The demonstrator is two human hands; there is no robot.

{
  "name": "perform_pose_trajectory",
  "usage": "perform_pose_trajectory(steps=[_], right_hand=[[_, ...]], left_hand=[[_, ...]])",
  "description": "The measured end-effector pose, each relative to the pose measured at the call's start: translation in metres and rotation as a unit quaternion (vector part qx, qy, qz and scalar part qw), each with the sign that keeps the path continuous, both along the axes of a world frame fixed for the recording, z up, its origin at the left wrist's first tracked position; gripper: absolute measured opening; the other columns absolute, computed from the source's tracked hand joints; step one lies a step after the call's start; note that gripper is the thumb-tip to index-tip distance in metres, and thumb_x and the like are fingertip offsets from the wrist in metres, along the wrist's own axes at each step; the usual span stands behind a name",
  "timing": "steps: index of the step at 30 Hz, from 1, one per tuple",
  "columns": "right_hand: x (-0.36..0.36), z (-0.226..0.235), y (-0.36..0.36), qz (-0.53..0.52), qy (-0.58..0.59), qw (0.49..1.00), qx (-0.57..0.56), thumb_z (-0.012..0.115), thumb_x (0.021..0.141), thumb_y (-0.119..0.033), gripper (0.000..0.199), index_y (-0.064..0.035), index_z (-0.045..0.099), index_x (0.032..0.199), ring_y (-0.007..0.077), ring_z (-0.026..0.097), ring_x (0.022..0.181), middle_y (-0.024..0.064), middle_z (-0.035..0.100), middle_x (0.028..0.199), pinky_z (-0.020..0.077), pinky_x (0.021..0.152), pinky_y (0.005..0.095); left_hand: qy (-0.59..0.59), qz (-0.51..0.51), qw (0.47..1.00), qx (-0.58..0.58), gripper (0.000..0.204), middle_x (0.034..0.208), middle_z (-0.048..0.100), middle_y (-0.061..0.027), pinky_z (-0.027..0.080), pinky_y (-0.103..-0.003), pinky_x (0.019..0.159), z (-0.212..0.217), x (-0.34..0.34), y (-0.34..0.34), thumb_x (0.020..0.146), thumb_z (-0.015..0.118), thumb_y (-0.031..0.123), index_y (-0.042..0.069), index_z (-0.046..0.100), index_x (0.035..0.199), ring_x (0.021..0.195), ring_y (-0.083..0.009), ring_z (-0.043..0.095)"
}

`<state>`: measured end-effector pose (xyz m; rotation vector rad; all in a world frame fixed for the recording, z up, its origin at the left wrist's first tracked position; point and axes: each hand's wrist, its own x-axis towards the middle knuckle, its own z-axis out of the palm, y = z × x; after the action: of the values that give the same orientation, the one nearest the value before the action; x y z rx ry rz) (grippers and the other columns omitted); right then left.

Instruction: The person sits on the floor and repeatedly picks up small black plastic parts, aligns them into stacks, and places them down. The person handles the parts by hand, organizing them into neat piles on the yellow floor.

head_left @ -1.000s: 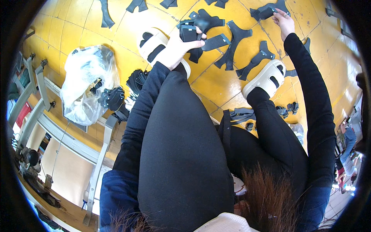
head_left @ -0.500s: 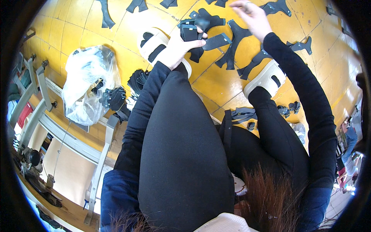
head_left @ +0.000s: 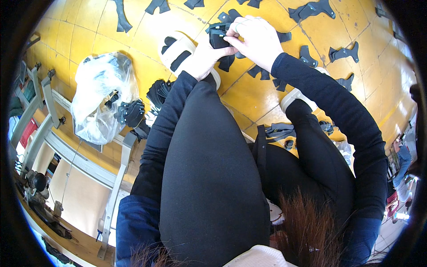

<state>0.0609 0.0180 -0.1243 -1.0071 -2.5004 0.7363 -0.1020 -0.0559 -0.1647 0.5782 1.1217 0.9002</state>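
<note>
My left hand [head_left: 201, 58] is closed around a small stack of black fabric pieces [head_left: 218, 39] with light tags. It is above the yellow tiled floor, beside my left shoe [head_left: 178, 51]. Over the stack's right side bends my right hand [head_left: 258, 38], thumb and fingers pinched together; what is between those fingertips is hidden. More black, branched fabric pieces lie under and around both hands, partly covered by them. One branched black piece [head_left: 311, 10] is on the floor at the far right.
On the left a clear plastic bag [head_left: 104, 89] sits beside bundled black pieces [head_left: 131, 112] and a grey metal frame [head_left: 80, 160]. Black straps [head_left: 280, 131] lie between my legs. Further dark pieces [head_left: 344, 52] are spread over the floor at the right.
My right hand has come down and left from the far right to the stack, its fingers now pinched. The left hand stays nearly in place, still holding the stack.
</note>
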Motion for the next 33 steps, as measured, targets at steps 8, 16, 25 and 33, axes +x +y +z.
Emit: perform_pose_trajectory(steps=[8, 16, 25, 33], right_hand=[[0.012, 0.001, 0.010, -0.107, 0.181, 0.899, -0.384, 0.066, 0.085, -0.016, 0.014, -0.0067, 0.060, 0.094, 0.0090, 0.053, 0.077, -0.0008, 0.059, 0.082, 0.0442, 0.075, 0.0229], [0.098, -0.050, 0.094, -0.290, 0.132, 0.852, -0.416, 0.065, 0.085, -0.015, 0.012, -0.0034, 0.064, 0.088, 0.0074, 0.056, 0.065, 0.0012, 0.062, 0.076, 0.0454, 0.059, 0.0216], [0.254, -0.117, 0.151, -0.348, 0.097, 0.816, -0.451, 0.061, 0.091, -0.026, 0.028, -0.0070, 0.059, 0.111, 0.0022, 0.054, 0.072, -0.0046, 0.060, 0.085, 0.0425, 0.065, 0.0148], [0.269, -0.115, 0.151, -0.406, -0.040, 0.842, -0.353, 0.062, 0.089, -0.028, 0.039, -0.0048, 0.057, 0.120, 0.0048, 0.055, 0.072, -0.0001, 0.064, 0.093, 0.0452, 0.067, 0.0192]], left_hand=[[0.011, -0.011, 1.000, -0.010, 0.041, 0.102, 0.064, -0.0047, 0.049, -0.027, 0.085, 0.005, 0.002, 0.007, 0.075, 0.074, 0.000, 0.004, 0.057, 0.112, 0.093, -0.0137, 0.060], [-0.022, -0.009, 1.000, -0.020, 0.031, 0.102, 0.065, -0.0097, 0.050, -0.027, 0.082, 0.007, 0.001, 0.004, 0.077, 0.071, -0.002, 0.009, 0.054, 0.101, 0.093, -0.0163, 0.061], [-0.027, -0.005, 0.999, -0.023, 0.031, 0.101, 0.065, -0.0093, 0.049, -0.028, 0.085, 0.008, 0.004, 0.007, 0.077, 0.071, -0.003, 0.008, 0.055, 0.100, 0.094, -0.0166, 0.061], [-0.030, -0.006, 0.999, -0.019, 0.032, 0.100, 0.065, -0.0086, 0.046, -0.029, 0.090, 0.010, 0.003, 0.006, 0.076, 0.072, -0.003, 0.009, 0.055, 0.101, 0.096, -0.0165, 0.060]])
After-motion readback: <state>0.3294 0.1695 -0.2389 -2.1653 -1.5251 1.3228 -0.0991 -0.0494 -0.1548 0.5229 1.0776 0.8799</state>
